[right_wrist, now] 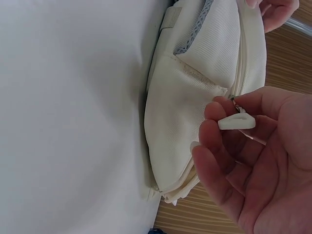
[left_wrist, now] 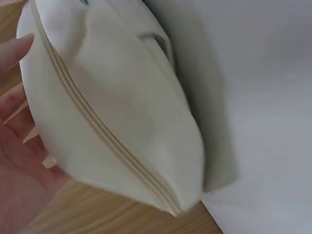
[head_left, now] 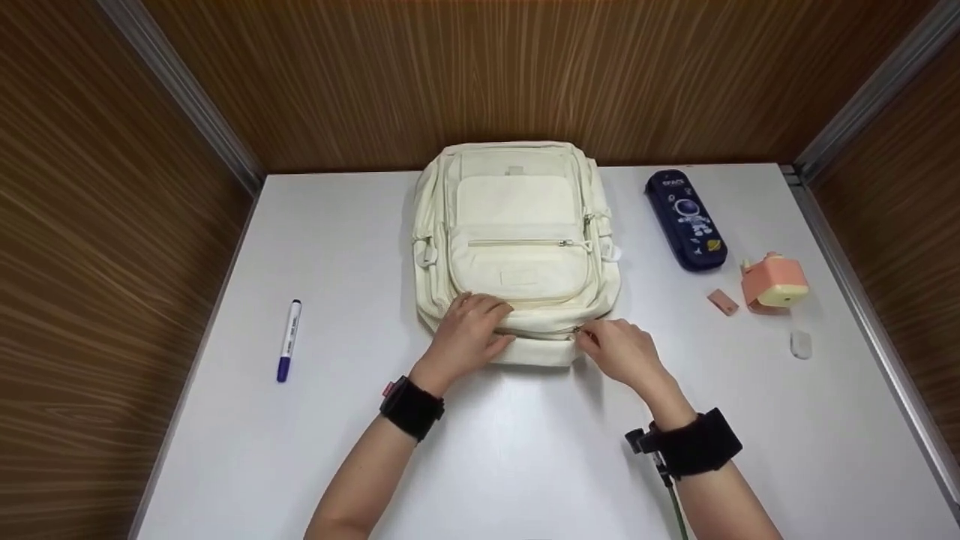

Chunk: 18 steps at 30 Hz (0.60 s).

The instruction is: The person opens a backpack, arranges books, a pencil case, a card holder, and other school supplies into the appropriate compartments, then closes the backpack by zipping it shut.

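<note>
A cream backpack [head_left: 517, 202] lies on the white table with its front pockets up. My right hand [head_left: 619, 351] is at the right end of the zipper along its near edge. In the right wrist view, thumb and forefinger pinch the zipper pull [right_wrist: 236, 121], whose pale tab hangs between the fingers. My left hand [head_left: 469, 334] rests on the backpack's near edge, left of the zipper's middle, fingers spread over the fabric and thumb apart from them. The left wrist view shows that hand [left_wrist: 24, 161] beside the zipper track [left_wrist: 105, 131], its fingers partly behind the bag.
Right of the backpack lie a navy pencil case [head_left: 686, 221] with an astronaut, a pink eraser-like block [head_left: 722, 302], a pink and yellow pencil sharpener [head_left: 774, 283] and a small white object [head_left: 800, 344]. A marker [head_left: 289, 341] lies left. Wood-grain panels [head_left: 525, 75] enclose the table.
</note>
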Motion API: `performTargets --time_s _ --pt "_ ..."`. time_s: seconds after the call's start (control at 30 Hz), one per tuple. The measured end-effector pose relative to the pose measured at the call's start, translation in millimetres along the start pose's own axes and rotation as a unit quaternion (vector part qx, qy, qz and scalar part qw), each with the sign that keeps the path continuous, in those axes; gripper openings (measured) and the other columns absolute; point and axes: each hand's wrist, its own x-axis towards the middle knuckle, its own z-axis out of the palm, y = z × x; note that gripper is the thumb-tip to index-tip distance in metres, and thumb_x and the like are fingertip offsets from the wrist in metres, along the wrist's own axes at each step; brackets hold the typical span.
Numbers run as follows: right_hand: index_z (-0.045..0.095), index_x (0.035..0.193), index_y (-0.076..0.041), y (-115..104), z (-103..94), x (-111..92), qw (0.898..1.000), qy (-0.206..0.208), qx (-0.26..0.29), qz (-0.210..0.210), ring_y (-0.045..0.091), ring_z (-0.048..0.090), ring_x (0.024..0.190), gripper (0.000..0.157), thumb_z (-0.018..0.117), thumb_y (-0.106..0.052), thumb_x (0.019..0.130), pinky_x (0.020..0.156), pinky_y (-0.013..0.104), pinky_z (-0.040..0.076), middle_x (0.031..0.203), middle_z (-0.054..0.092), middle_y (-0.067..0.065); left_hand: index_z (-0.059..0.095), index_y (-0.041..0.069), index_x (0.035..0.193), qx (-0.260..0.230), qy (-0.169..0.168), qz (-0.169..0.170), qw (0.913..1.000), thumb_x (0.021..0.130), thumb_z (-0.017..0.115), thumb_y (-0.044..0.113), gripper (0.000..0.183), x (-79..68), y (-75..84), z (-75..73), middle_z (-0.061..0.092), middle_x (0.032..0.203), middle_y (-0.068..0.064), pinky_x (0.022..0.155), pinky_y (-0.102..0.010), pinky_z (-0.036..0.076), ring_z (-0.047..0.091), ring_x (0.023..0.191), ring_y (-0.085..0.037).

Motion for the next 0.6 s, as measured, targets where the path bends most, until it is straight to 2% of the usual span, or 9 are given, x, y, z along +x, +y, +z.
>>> performTargets --time_s 0.17,0.3,0.43,0.6 --pt "0.048 0.061 -0.02 1.3 2.7 -1.0 1.0 0.021 -0.001 -0.02 0.018 0.043 0.053 0.032 0.06 -0.018 0.09 0.048 0.036 0.035 0.06 0.046 -0.004 0.064 0.012 0.122 0.052 -0.068 -0.01 0.9962 0.092 0.065 0.044 0.044 20.6 21.6 11.2 0.058 0.135 -0.006 0.108 -0.053 0.032 0.05 0.128 -0.032" --pt "0.047 0.059 -0.021 6.6 4.5 -3.1 0.998 0.042 -0.021 -0.03 0.017 0.043 0.052 0.034 0.063 -0.019 0.089 0.047 0.037 0.035 0.059 0.046 -0.006 0.067 0.013 0.114 0.075 -0.11 -0.028 0.9907 0.093 0.064 0.041 0.035 30.2 31.1 16.9 0.058 0.136 -0.007 0.105 -0.056 0.036 0.051 0.127 -0.037" --pt "0.046 0.058 -0.023 13.8 4.7 -4.0 0.997 0.063 -0.033 -0.029 0.017 0.042 0.051 0.033 0.063 -0.019 0.086 0.046 0.036 0.034 0.058 0.044 -0.007 0.066 0.013 0.113 0.071 -0.131 -0.031 0.9884 0.094 0.066 0.028 0.024 30.7 32.0 19.1 0.058 0.136 -0.009 0.104 -0.058 0.036 0.05 0.127 -0.04" --pt "0.042 0.056 -0.022 24.2 2.4 -3.2 0.996 0.074 -0.047 -0.021 0.018 0.039 0.049 0.036 0.062 -0.018 0.086 0.044 0.035 0.03 0.055 0.039 -0.007 0.065 0.012 0.112 0.034 -0.147 -0.019 0.9884 0.095 0.065 0.021 0.018 28.6 27.9 17.8 0.056 0.138 -0.012 0.103 -0.06 0.035 0.048 0.127 -0.044"
